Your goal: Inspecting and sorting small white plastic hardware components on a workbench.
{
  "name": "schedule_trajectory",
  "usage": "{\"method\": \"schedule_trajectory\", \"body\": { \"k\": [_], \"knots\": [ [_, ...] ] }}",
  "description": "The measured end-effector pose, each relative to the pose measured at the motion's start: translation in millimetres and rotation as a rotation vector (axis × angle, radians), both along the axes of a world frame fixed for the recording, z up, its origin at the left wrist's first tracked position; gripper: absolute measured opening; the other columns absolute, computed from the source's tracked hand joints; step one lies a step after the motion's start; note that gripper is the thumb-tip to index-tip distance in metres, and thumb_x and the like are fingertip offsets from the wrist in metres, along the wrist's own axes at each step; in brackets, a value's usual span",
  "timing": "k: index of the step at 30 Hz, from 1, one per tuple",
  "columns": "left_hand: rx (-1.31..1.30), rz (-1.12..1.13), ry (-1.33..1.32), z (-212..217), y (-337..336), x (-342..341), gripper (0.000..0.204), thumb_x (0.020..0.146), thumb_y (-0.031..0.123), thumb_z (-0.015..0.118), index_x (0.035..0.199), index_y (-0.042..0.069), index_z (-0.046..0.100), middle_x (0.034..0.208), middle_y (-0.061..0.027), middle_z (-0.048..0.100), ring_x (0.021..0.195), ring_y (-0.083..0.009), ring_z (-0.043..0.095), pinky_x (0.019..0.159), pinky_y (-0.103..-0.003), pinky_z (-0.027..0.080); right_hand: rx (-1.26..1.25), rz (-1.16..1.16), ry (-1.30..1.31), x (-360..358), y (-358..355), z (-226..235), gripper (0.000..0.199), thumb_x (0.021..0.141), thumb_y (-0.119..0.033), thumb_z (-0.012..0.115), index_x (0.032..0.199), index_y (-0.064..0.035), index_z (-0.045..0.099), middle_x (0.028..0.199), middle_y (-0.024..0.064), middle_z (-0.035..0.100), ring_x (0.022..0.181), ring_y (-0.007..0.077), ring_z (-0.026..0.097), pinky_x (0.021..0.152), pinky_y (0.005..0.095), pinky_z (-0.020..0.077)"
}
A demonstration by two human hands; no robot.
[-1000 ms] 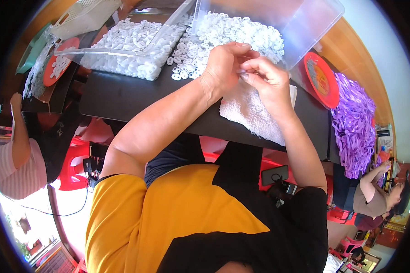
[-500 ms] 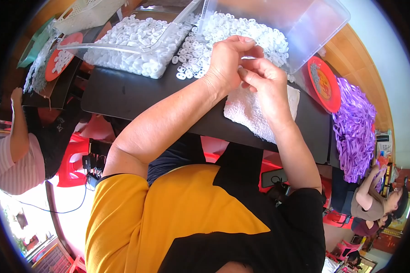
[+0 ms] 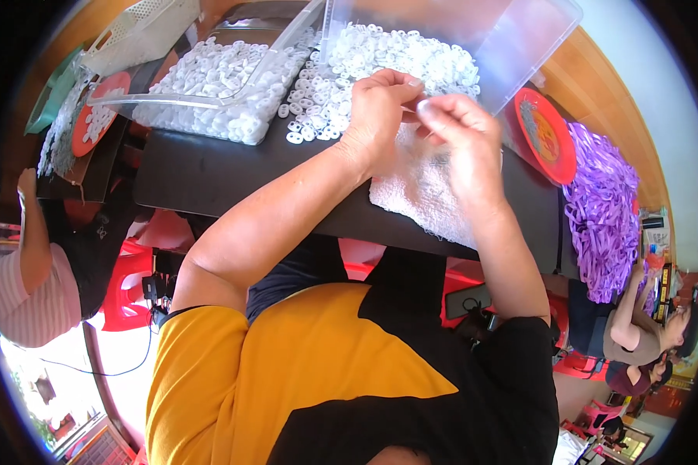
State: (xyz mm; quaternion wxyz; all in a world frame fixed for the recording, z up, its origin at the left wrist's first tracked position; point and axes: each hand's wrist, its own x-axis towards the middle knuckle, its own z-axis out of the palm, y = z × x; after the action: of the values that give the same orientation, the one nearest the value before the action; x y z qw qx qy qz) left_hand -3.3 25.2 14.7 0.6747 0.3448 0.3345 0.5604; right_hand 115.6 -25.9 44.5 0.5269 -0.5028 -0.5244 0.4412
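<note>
My left hand (image 3: 378,108) is raised over the dark table (image 3: 202,170), thumb and fingers pinched together. Close beside it, my right hand (image 3: 471,143) has its fingers curled in toward the thumb, partly smeared by motion. Whatever lies between the fingertips is too small to make out. Below the hands a white towel (image 3: 419,203) rests at the table's near edge. Just beyond, small white oval pieces (image 3: 310,108) with two holes each lie loose on the table. More of them spill from a clear plastic box (image 3: 520,54) tipped on its side.
Left of the loose pieces stands another clear box (image 3: 209,101) full of white pieces. A red plate (image 3: 547,136) and a heap of purple ribbons (image 3: 603,217) are at the right. Farther left are a second red plate (image 3: 81,147) and a seated person (image 3: 35,291).
My right hand has drawn slightly away from the left and turned, with its fingers now blurred. The left hand keeps its pinch. The whole view has shifted a little.
</note>
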Motion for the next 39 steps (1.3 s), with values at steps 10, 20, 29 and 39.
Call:
{"method": "schedule_trajectory", "body": {
  "k": [10, 20, 29, 39],
  "knots": [
    [0.222, -0.096, 0.390, -5.4, -2.3, 6.0, 0.016, 0.088, 0.013, 0.061, 0.090, -0.003, 0.062, 0.075, -0.0062, 0.063, 0.068, -0.0129, 0.060, 0.061, -0.026, 0.048, -0.017, -0.062, 0.062, 52.4, 22.3, -8.8, 0.015, 0.086, -0.012, 0.065, 0.095, 0.0002, 0.067, 0.080, 0.0037, 0.065, 0.068, 0.0107, 0.060, 0.062, 0.0215, 0.0425],
    [0.239, -0.161, 0.449, -1.2, -5.6, 6.3, 0.018, 0.089, 0.014, 0.061, 0.092, -0.003, 0.062, 0.076, -0.0063, 0.063, 0.069, -0.0126, 0.061, 0.061, -0.026, 0.048, 0.107, -0.108, -0.113, 58.7, 23.4, -15.6, 0.013, 0.087, -0.009, 0.063, 0.098, -0.0036, 0.066, 0.084, 0.0032, 0.066, 0.073, 0.0107, 0.061, 0.065, 0.0225, 0.0434],
    [0.198, -0.163, 0.407, -3.4, -4.5, 7.8, 0.014, 0.090, 0.011, 0.061, 0.092, -0.002, 0.062, 0.076, -0.0066, 0.063, 0.066, -0.0135, 0.061, 0.057, -0.026, 0.048, 0.313, -0.065, -0.380, 50.9, 21.1, -22.9, 0.010, 0.086, 0.000, 0.057, 0.095, 0.0005, 0.062, 0.081, 0.0062, 0.067, 0.076, 0.0121, 0.062, 0.071, 0.0265, 0.0483],
    [0.156, -0.140, 0.402, -4.7, -7.8, 8.2, 0.010, 0.089, 0.008, 0.061, 0.090, -0.003, 0.061, 0.075, -0.0069, 0.063, 0.065, -0.0132, 0.060, 0.058, -0.026, 0.047, 0.338, -0.059, -0.450, 43.0, 18.4, -25.8, 0.010, 0.084, 0.001, 0.058, 0.093, 0.0016, 0.062, 0.078, 0.0098, 0.066, 0.074, 0.0146, 0.062, 0.070, 0.0284, 0.0490]
  ]
}}
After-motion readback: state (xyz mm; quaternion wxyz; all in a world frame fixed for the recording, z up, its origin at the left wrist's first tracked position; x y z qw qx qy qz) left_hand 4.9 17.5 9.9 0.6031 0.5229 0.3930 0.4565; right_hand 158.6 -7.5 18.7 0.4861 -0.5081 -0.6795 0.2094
